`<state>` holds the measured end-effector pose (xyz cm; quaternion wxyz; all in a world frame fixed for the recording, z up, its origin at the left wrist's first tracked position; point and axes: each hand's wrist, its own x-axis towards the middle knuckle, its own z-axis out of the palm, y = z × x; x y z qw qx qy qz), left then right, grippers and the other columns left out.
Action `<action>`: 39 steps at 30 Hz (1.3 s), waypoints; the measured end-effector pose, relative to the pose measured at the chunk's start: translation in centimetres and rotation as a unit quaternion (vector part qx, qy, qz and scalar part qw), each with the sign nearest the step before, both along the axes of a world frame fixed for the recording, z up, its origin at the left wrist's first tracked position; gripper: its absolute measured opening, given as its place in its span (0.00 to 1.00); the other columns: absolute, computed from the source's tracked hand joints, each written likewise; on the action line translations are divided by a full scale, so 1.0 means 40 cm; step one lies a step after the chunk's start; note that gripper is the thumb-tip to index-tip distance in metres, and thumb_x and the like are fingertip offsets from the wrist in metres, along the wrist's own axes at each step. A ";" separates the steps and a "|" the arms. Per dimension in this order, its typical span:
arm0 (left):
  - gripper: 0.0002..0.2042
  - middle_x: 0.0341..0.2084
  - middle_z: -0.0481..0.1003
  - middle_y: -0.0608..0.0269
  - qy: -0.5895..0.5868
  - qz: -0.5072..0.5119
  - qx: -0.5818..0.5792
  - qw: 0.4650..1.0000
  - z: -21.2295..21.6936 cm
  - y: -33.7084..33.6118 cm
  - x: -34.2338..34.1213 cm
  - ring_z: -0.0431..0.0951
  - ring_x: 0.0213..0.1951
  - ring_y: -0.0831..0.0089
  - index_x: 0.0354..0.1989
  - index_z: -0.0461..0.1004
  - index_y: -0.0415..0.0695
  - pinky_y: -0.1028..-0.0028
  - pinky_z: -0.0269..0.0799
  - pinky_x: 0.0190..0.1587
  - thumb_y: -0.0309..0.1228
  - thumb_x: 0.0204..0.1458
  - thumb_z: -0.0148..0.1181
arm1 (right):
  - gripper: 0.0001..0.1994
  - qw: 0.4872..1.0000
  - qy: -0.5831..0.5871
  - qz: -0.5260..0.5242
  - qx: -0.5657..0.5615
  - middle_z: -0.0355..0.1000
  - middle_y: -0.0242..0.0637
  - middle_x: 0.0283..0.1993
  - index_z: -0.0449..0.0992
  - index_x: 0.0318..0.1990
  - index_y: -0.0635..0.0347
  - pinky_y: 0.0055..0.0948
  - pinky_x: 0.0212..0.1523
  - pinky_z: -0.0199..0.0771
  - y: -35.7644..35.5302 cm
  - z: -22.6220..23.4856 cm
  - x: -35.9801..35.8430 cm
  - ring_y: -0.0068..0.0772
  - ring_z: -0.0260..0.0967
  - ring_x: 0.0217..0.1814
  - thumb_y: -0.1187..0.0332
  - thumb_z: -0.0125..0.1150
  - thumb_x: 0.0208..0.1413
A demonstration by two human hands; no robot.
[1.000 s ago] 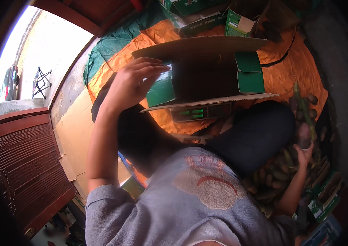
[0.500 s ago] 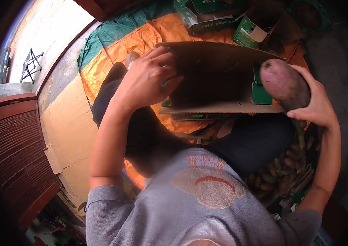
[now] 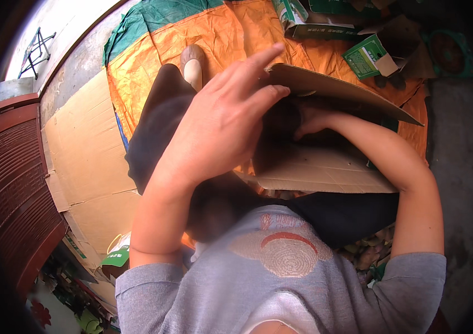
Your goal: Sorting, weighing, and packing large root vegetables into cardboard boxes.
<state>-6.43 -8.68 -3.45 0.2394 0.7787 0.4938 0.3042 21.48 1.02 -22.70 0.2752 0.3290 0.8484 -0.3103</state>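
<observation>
An open cardboard box point(image 3: 325, 170) stands between my legs, its far flap raised and its inside in deep shadow. My right hand point(image 3: 313, 120) reaches down into it, thumb and fingers curved round a dark rounded shape, the large purple sweet potato point(image 3: 282, 118). Shadow hides most of the sweet potato and my fingertips. Over the box's left end, my left hand point(image 3: 228, 108) is raised with its fingers apart and nothing in them. It covers part of the box's left side.
Orange and green sheeting point(image 3: 153, 61) lies under the box. A flattened cardboard sheet point(image 3: 86, 161) is at the left. Green cartons point(image 3: 362, 58) stand at the far right, and a heap of tubers point(image 3: 367, 253) sits beside my right leg. My shoe point(image 3: 193, 67) rests on the sheeting.
My right hand has brought the sweet potato from beyond the box's right end down into the box. My left hand has moved right with its fingers spread, and the box has tilted.
</observation>
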 end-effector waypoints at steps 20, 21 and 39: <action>0.27 0.60 0.72 0.55 0.043 0.006 -0.009 0.999 0.005 0.020 0.018 0.75 0.55 0.53 0.49 0.80 0.42 0.59 0.71 0.59 0.11 0.37 0.53 | 0.36 0.993 0.086 0.077 -0.012 0.66 0.53 0.67 0.62 0.70 0.56 0.43 0.68 0.65 -0.010 0.026 -0.077 0.52 0.64 0.70 0.59 0.66 0.54; 0.27 0.59 0.72 0.55 0.045 0.005 -0.001 0.999 0.005 0.026 0.030 0.75 0.56 0.54 0.49 0.80 0.42 0.59 0.71 0.59 0.10 0.37 0.52 | 0.35 0.994 0.084 0.071 -0.013 0.67 0.53 0.67 0.62 0.70 0.56 0.43 0.68 0.65 -0.004 0.041 -0.061 0.52 0.64 0.69 0.60 0.66 0.55; 0.22 0.64 0.69 0.46 0.081 -0.049 0.047 0.994 0.023 0.006 0.153 0.70 0.64 0.48 0.57 0.77 0.44 0.55 0.66 0.65 0.23 0.55 0.46 | 0.19 0.456 0.598 -0.659 0.013 0.75 0.49 0.56 0.70 0.60 0.69 0.37 0.63 0.74 -0.441 0.580 0.944 0.42 0.74 0.60 0.72 0.61 0.64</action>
